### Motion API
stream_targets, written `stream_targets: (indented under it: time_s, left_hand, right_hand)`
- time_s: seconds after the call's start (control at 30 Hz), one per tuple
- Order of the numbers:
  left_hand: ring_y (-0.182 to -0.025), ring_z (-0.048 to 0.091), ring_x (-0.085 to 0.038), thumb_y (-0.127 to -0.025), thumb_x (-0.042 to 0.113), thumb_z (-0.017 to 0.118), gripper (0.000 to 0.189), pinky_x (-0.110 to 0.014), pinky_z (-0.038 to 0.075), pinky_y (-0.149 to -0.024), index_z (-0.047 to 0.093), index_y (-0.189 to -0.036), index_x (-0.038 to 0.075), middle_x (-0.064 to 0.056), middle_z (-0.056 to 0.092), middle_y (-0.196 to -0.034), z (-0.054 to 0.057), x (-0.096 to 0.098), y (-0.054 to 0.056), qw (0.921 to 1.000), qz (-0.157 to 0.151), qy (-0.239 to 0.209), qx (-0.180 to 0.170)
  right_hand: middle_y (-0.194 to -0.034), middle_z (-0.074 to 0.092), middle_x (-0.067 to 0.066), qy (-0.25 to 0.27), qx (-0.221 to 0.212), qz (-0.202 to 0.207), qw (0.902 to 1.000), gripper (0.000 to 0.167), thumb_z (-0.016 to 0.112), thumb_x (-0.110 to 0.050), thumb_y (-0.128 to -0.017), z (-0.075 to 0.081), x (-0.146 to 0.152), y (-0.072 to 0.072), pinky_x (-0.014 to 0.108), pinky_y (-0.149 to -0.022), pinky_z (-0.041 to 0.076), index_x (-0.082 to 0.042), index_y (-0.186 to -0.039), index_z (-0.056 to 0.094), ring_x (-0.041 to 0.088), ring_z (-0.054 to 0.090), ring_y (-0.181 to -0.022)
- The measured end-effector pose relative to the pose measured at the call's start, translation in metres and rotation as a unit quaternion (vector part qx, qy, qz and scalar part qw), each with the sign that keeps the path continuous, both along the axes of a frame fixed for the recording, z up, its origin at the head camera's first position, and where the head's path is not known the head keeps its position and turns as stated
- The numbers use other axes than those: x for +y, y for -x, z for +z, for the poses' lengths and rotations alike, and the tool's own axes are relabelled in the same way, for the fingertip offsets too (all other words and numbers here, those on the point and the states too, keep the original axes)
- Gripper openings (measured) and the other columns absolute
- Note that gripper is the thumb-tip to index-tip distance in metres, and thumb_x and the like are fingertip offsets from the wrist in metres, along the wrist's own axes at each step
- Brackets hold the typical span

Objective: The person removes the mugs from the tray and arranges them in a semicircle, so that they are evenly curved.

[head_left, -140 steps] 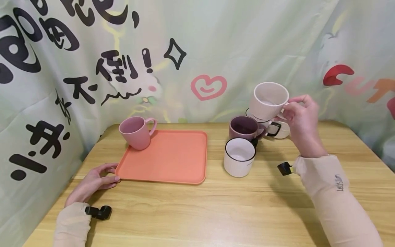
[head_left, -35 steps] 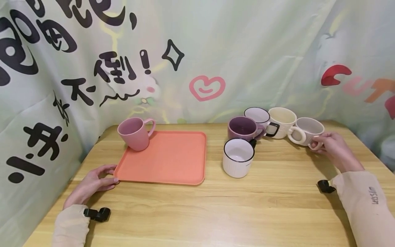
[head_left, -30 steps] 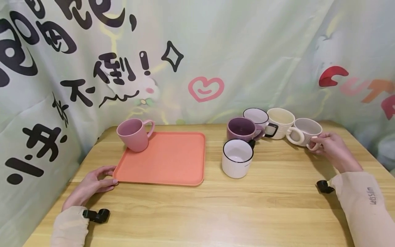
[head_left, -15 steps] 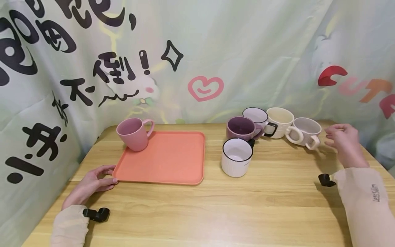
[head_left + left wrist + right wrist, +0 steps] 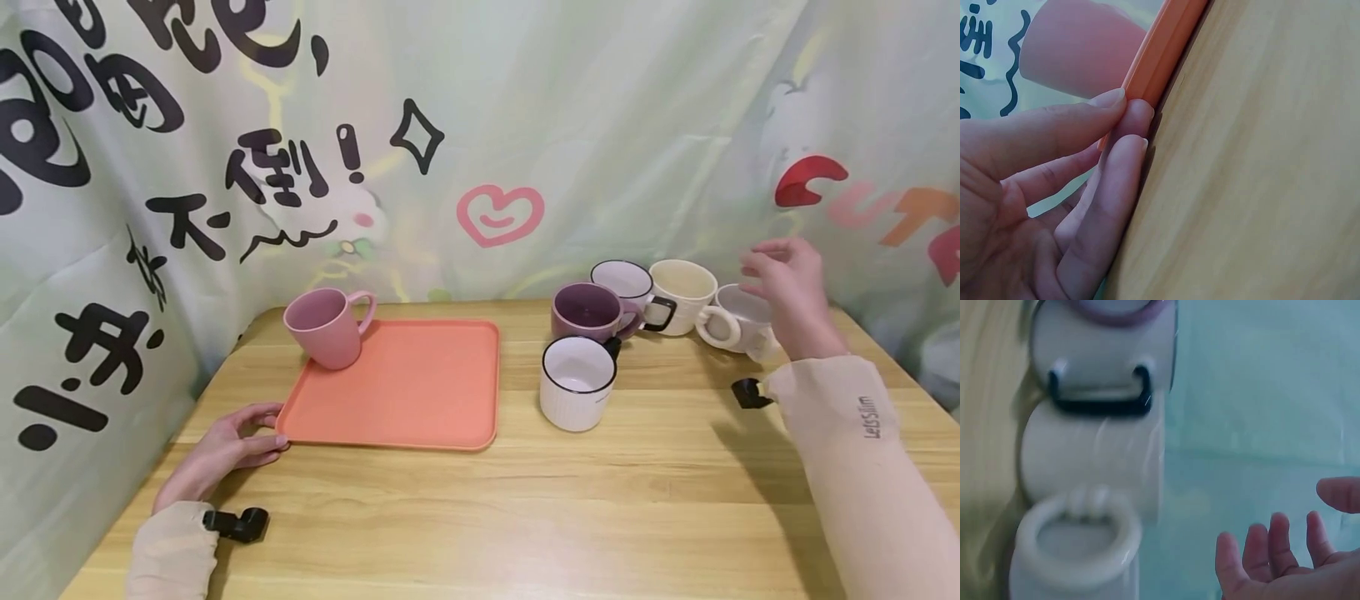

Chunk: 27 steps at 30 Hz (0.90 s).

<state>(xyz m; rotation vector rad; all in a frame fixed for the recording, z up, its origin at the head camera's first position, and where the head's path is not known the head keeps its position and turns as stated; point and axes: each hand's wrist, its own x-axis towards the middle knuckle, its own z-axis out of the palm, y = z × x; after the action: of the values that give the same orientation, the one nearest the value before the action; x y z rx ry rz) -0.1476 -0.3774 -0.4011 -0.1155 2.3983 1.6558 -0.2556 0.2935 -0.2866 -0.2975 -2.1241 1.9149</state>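
Observation:
My left hand [image 5: 225, 450] pinches the near left corner of an orange tray [image 5: 427, 392], thumb on top of its rim and fingertips beneath, as the left wrist view shows. A pink mug [image 5: 330, 333] stands tilted on the tray's far left edge. My right hand [image 5: 791, 283], fingers loosely bent and holding nothing, hovers above the greyish white mug [image 5: 735, 317] at the right end of the mug group and partly hides it. Beside that mug stands a cream mug [image 5: 682, 300] with a ring-shaped handle [image 5: 1079, 575].
Left of the cream mug are a black-rimmed white mug [image 5: 626, 279] with a square black handle and a purple mug [image 5: 585, 317]. Another black-rimmed white mug [image 5: 577, 396] stands in front. A printed curtain [image 5: 600, 125] hangs behind the wooden table [image 5: 450, 525].
My right hand has set the greyish white mug, earlier held aloft, at the right end, let go of its handle, then risen and shifted left. My left hand keeps its place.

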Motion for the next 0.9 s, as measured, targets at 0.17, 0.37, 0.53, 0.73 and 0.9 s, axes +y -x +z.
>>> stream_targets:
  time_s: [0.17,0.37,0.53,0.73,0.9]
  left_hand:
    - [-0.090,0.069,-0.011,-0.093,0.005,0.073,0.073,-0.029,0.061,-0.082,0.031,-0.149,-0.014,-0.025,0.050,-0.123,0.000,0.000,0.000,1.0000,0.003,0.001,0.002]
    - [-0.090,0.069,-0.011,-0.093,0.004,0.073,0.072,-0.030,0.061,-0.082,0.031,-0.149,-0.015,-0.024,0.050,-0.121,0.000,0.000,0.000,1.0000,0.003,0.001,0.004]
    - [-0.090,0.069,-0.011,-0.093,0.005,0.074,0.072,-0.030,0.061,-0.081,0.032,-0.149,-0.014,-0.023,0.051,-0.119,0.000,0.000,0.000,1.0000,0.001,0.004,0.005]
    - [-0.090,0.069,-0.011,-0.094,0.005,0.073,0.072,-0.030,0.061,-0.082,0.031,-0.149,-0.014,-0.024,0.051,-0.121,0.000,0.000,0.001,1.0000,0.000,0.002,0.005]
    - [-0.089,0.069,-0.011,-0.093,0.003,0.072,0.071,-0.030,0.061,-0.081,0.031,-0.148,-0.015,-0.021,0.053,-0.118,-0.001,0.000,0.001,1.0000,0.002,0.000,0.004]
  right_hand:
    - [-0.111,0.048,-0.001,-0.041,0.003,0.052,0.9978,0.015,0.059,-0.023,-0.103,0.012,-0.025,0.006,0.010,-0.073,0.054,-0.016,-0.110,0.047,0.002,0.056,-0.089]
    - [-0.113,0.049,0.004,-0.027,0.034,0.110,0.9930,0.021,0.061,-0.019,-0.102,0.024,-0.054,0.014,0.014,-0.075,0.057,-0.011,-0.114,0.046,0.005,0.059,-0.089]
    - [-0.113,0.051,0.005,-0.026,0.045,0.147,0.9878,0.020,0.060,-0.014,-0.102,0.031,-0.078,0.022,0.016,-0.075,0.057,-0.008,-0.116,0.046,0.006,0.060,-0.089]
    - [-0.120,0.051,0.009,-0.050,0.035,0.161,0.9851,0.027,0.058,-0.015,-0.103,0.035,-0.105,0.026,0.019,-0.080,0.057,-0.005,-0.124,0.046,0.009,0.059,-0.094]
    - [-0.119,0.052,0.010,-0.038,0.033,0.175,0.9833,0.035,0.056,-0.012,-0.102,0.039,-0.127,0.028,0.022,-0.082,0.057,0.003,-0.131,0.043,0.012,0.059,-0.094]
